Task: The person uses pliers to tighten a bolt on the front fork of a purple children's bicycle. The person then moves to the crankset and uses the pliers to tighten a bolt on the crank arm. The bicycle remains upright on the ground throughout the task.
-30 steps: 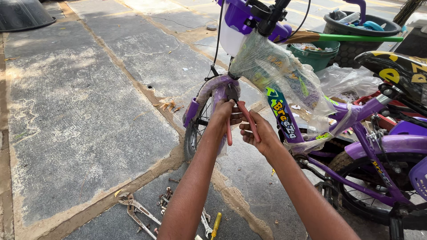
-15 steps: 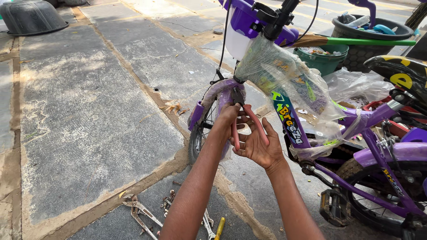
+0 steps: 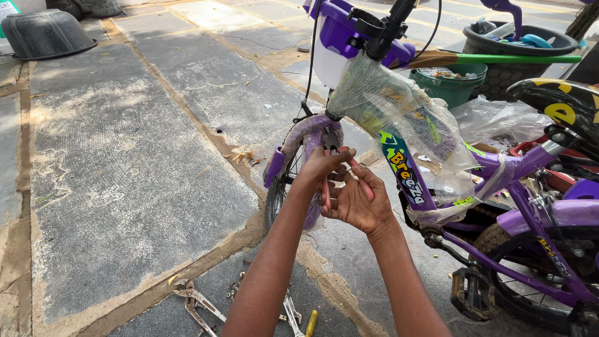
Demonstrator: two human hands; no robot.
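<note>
A small purple children's bicycle [image 3: 499,187] stands in front of me, its frame partly wrapped in clear plastic film [image 3: 399,118]. My left hand [image 3: 319,167] grips red-handled pliers [image 3: 326,190] at the front fork, just beside the purple front mudguard [image 3: 306,134]. My right hand [image 3: 359,201] is spread, palm up, with its fingers resting on the other red handle of the pliers. The jaws of the pliers are hidden behind my hands. The front wheel [image 3: 277,200] sits on the stone paving.
Pliers [image 3: 198,306], a spanner [image 3: 290,312] and a yellow-handled tool [image 3: 311,323] lie on the paving near my elbows. A dark upturned basin [image 3: 43,34] sits far left. Behind the bicycle are a green bucket [image 3: 452,84], a broom [image 3: 493,59] and a black tub [image 3: 518,47].
My hands stay at the front fork with the pliers. The view has shifted slightly, and my right hand has opened flatter under the handles.
</note>
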